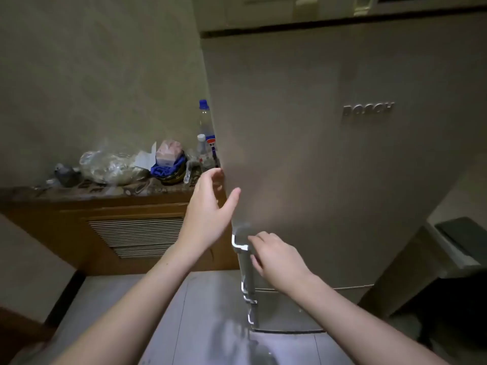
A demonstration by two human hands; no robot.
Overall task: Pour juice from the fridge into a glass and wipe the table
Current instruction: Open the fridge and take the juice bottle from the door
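A tall grey fridge (329, 154) fills the right half of the view, its upper door closed. A shiny vertical handle (245, 248) runs down the door's left edge. My right hand (276, 259) is at that handle, fingers curled around it. My left hand (208, 206) is raised beside the door's left edge, fingers apart and holding nothing, thumb close to the door. No juice or glass is in view.
Left of the fridge is a low wooden cabinet (118, 233) with a vented front. On top lie a clear plastic bag (110, 167), a blue cloth (168, 169), a pink box (168, 151) and two bottles (205, 138). A dark bin (458, 246) sits at right.
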